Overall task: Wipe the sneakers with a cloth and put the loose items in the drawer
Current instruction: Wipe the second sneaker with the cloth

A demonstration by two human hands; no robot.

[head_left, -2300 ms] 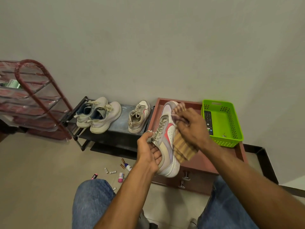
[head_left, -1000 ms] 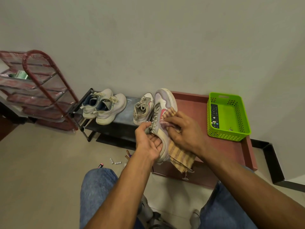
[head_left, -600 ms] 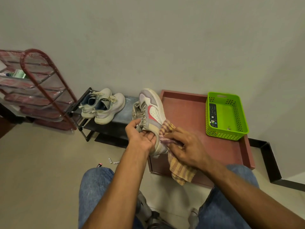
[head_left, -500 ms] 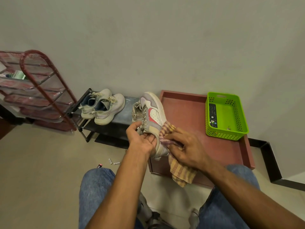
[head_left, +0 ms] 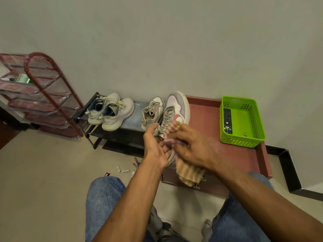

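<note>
Left hand (head_left: pixel 157 149) grips the light, stiff-soled grey-and-pink laced sneaker (head_left: pixel 176 110) mid-body, while right hand (head_left: pixel 190 149) clutches the limp striped cloth (head_left: pixel 188 173).

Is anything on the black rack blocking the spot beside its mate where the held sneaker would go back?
Nothing visible does. The left hand holds the sneaker right of its mate; the black rack shows bare surface between mate and pale pair.

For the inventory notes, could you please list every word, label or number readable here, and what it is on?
None can be read.
Remote in the green basket: button markings too small.
Batteries on the floor: print blurred.
Green packet on the red rack: print blurred.
</note>
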